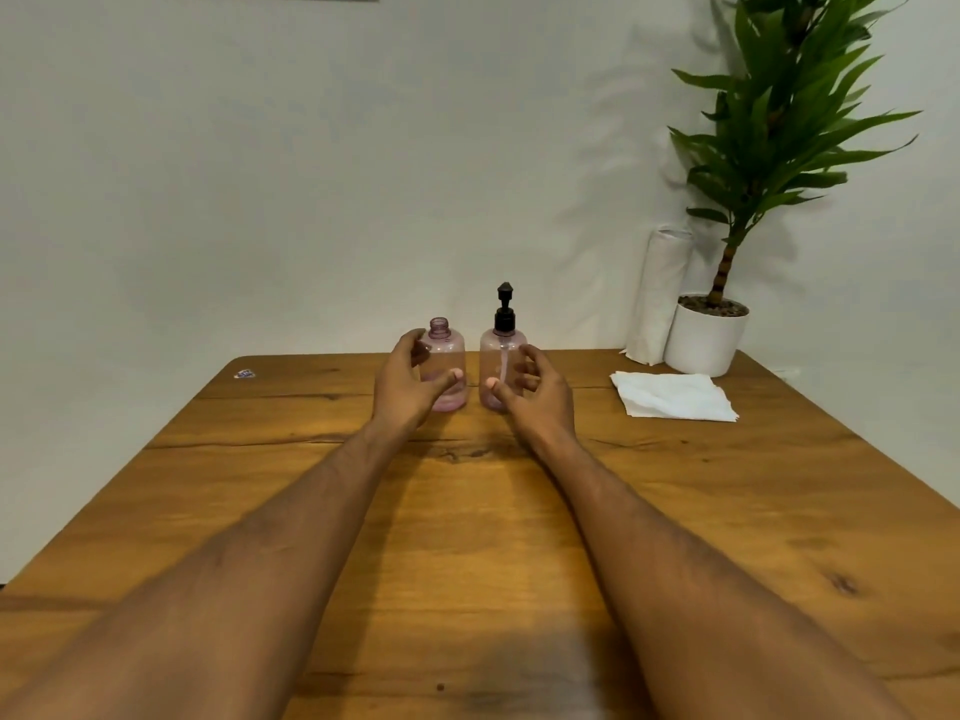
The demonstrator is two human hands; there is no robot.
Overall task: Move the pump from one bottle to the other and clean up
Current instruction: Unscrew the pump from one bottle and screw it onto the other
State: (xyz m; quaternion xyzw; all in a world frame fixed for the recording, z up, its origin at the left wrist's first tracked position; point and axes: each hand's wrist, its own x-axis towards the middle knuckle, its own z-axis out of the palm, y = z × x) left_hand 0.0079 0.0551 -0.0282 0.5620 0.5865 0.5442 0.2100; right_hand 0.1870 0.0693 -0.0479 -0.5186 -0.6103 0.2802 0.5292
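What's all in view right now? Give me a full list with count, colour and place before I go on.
open bottle: 1, clear pink, no cap, far middle of table, left of the pair
pump bottle: 1, clear pink, right of the open one, standing apart from it
pump: 1, black, on the right bottle's neck
napkins: small stack, white, far right of table
paper roll: 1, white, upright at the wall beside the plant pot
potted plant: 1, green leaves, white pot, far right corner
sticker: 1, small, white and blue, far left of table
table: 1, brown wood
left hand: 1, grip open, at the open bottle
right hand: 1, grip open, at the pump bottle
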